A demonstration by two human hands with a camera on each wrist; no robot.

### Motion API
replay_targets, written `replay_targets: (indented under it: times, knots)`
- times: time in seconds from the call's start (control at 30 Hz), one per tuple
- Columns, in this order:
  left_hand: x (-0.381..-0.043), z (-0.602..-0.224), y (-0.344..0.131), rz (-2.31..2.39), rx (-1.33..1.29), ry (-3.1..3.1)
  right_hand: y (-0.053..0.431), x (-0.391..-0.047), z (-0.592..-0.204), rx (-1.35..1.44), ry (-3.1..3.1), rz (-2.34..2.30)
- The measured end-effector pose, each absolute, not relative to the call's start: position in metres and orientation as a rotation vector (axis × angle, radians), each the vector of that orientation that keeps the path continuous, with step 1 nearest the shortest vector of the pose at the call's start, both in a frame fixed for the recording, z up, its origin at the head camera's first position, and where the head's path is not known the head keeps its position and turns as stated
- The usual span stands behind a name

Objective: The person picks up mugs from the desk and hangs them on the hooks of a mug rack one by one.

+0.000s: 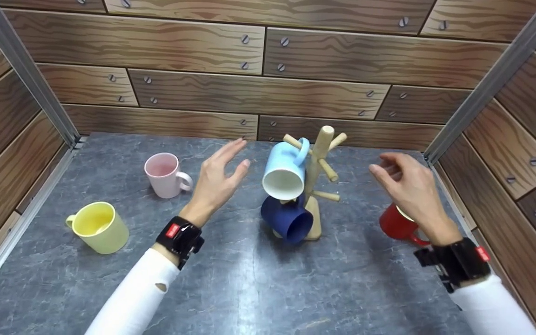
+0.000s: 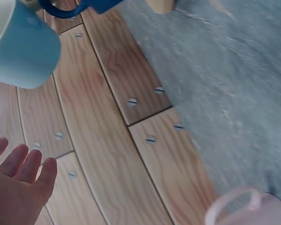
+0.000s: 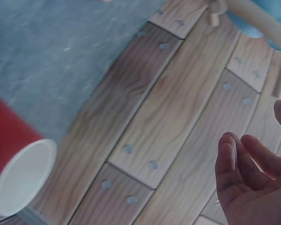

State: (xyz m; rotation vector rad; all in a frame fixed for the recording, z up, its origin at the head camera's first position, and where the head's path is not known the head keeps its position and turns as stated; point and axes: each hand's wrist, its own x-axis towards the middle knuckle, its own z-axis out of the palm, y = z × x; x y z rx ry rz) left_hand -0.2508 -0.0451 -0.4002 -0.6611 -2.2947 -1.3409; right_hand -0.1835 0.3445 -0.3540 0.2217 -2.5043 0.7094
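Note:
A wooden mug tree [image 1: 314, 179] stands near the middle of the grey table. On an upper peg hangs a light blue mug [image 1: 283, 168] by its handle, its mouth tilted toward me. Below it a dark blue mug [image 1: 287, 218] hangs tilted on the lower part of the tree. My left hand [image 1: 219, 179], fingers extended and thumb apart, is in the air just left of the light blue mug, touching nothing. Over on the right, my right hand [image 1: 407, 186] hovers with loosely bent fingers above a red mug [image 1: 396, 223], partly hiding it.
A pink mug [image 1: 163, 177] stands upright at the back left, handle toward my left hand. Nearer on the left is an upright yellow mug [image 1: 103, 230]. Wood-patterned walls [image 1: 193, 93] with metal corner posts [image 1: 486, 88] enclose the table [image 1: 231, 288].

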Motion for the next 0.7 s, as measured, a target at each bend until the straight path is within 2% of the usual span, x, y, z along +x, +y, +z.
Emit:
replay_targets:
  times: [0.4, 0.7]
  knots:
    - [-0.243, -0.425, -0.082, -1.233, -0.577, -2.447, 0.393, -0.173, -0.384, 0.145, -2.617, 0.615]
    - [-0.24, -0.438, -0.093, -1.236, -0.558, -2.451, 0.43, -0.172, -0.415, 0.167, -2.812, 0.441]
